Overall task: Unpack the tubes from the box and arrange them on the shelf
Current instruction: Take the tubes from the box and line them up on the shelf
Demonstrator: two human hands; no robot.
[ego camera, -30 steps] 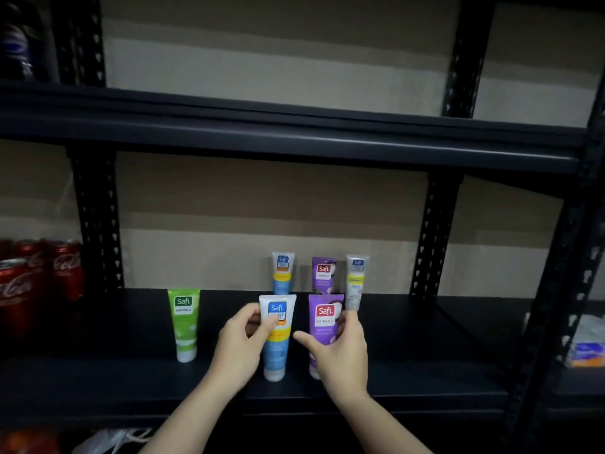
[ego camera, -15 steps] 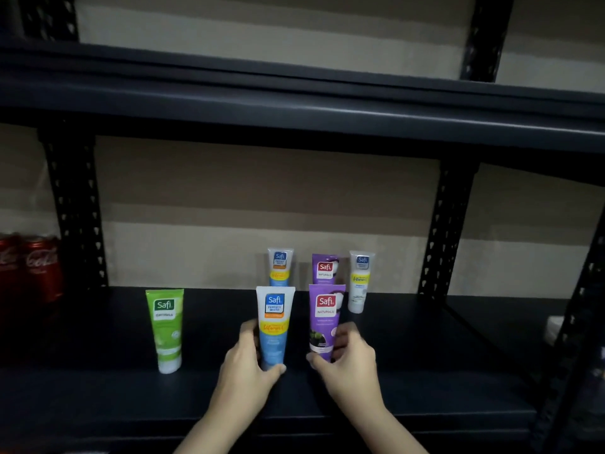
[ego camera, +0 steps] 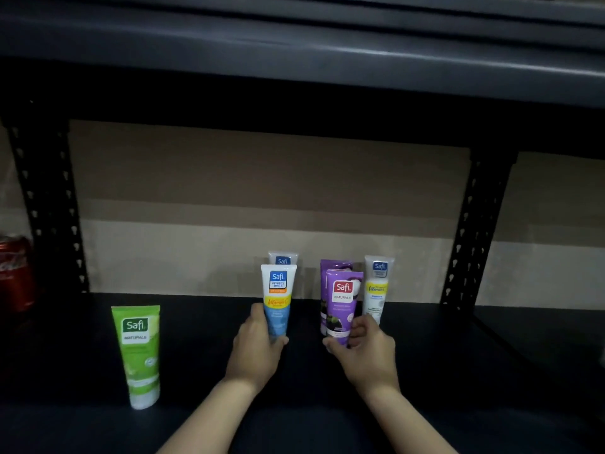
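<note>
On the black shelf my left hand grips the lower end of a white and blue tube, held upright. My right hand grips the base of a purple tube, also upright. Right behind them stand another blue and white tube, mostly hidden, a second purple tube, partly hidden, and a white tube with a yellow band. A green tube stands alone at the front left. No box is in view.
A red soda can sits at the far left, beyond a perforated black upright. Another upright stands at the right. The upper shelf board hangs low overhead. A beige wall closes the back.
Both hands have pushed their tubes farther back toward the rear row, and the hands are now lower on the tubes. The view has moved closer and tilted down.
</note>
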